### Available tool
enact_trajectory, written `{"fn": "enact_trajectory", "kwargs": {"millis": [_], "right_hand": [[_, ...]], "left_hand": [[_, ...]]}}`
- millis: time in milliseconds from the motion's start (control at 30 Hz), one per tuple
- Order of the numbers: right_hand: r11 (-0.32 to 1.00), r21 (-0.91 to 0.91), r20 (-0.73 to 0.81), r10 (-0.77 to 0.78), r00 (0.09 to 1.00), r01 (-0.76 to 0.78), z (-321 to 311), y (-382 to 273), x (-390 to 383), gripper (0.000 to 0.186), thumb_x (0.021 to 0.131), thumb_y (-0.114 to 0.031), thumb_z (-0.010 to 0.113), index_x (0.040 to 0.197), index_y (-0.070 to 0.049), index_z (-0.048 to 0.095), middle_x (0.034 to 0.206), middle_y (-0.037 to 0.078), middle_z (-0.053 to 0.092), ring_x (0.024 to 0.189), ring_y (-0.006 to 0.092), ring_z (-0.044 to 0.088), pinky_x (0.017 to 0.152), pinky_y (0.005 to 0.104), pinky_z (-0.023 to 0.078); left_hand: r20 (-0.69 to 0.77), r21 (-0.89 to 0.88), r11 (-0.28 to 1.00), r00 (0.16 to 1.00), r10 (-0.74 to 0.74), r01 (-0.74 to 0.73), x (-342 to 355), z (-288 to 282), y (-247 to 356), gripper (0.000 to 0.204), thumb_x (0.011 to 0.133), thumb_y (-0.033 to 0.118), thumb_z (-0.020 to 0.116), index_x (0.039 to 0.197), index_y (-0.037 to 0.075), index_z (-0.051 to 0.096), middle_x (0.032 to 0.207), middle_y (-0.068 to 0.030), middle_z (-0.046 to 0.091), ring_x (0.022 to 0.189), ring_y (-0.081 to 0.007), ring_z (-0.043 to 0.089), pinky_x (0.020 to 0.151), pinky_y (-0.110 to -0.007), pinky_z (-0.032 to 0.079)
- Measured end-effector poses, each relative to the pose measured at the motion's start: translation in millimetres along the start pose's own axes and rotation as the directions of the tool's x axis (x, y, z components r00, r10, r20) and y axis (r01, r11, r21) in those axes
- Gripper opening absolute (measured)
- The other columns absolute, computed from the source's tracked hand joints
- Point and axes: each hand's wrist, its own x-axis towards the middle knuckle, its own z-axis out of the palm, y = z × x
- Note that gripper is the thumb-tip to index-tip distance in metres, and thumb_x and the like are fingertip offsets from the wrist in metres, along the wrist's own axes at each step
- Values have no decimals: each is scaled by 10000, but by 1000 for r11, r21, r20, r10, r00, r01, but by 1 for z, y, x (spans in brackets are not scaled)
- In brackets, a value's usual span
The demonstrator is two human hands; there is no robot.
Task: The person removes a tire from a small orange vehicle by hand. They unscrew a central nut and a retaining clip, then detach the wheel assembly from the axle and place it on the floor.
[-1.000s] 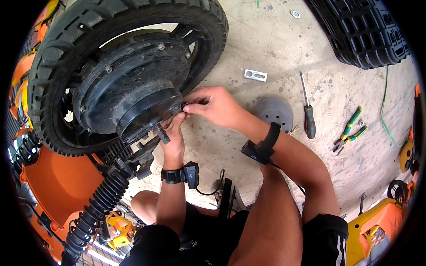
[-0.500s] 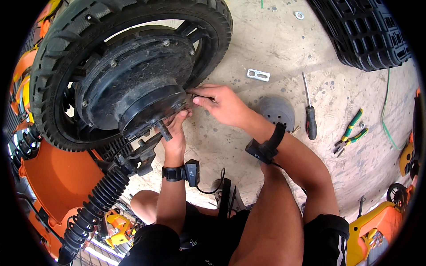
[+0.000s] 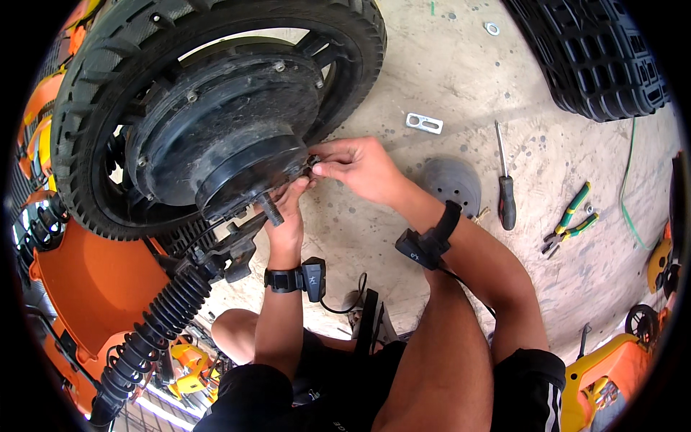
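Note:
A large black wheel (image 3: 360,79) with a chunky tyre and a dusty hub motor (image 3: 223,115) stands tilted at the upper left. From the drum-shaped hub end (image 3: 252,176) a threaded axle (image 3: 271,209) juts toward me. My right hand (image 3: 363,169) pinches a small dark part (image 3: 314,161) between thumb and fingers at the drum's right edge; its exact kind is too small to make out. Below it, behind the axle, is my left hand (image 3: 286,216), fingers curled up against the drum's underside. What its fingertips grip is hidden.
A coil-spring shock absorber (image 3: 169,306) and an orange body panel (image 3: 101,288) lie at the left. On the floor to the right are a slotted metal plate (image 3: 424,123), a screwdriver (image 3: 507,194), green-handled pliers (image 3: 572,216) and a washer (image 3: 491,29). Another black tyre (image 3: 597,57) is at upper right.
The wheel appears shifted slightly to the right in view. My right fingers have moved a little at the drum's edge, and the small dark part shows more clearly. My left hand stays beneath.

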Motion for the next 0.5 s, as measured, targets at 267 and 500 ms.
{"fn": "enact_trajectory", "kwargs": {"millis": [267, 500], "right_hand": [[977, -193, -40, -97, 994, 88, 3, -6, 1, 248, 793, -6, 678, 1038, 30, 658, 880, 132, 698, 800, 156, 669, 731, 281, 519], [952, -294, -28, -91, 995, 79, -1, -12, -1, 233, 780, -44, 703, 1003, 16, 673, 870, 140, 701, 781, 174, 680, 701, 287, 521]], "left_hand": [[-14, 4, 1000, 1000, -1, 1, 0, 0, -2, 260, 835, -55, 623, 1089, -1, 602, 1027, -115, 648, 912, -206, 632, 772, -346, 549], [1, -21, 999, 1000, 25, -25, 0, 2, 0, 244, 840, -53, 621, 1079, -5, 606, 1021, -120, 649, 909, -208, 632, 767, -349, 553]]}}
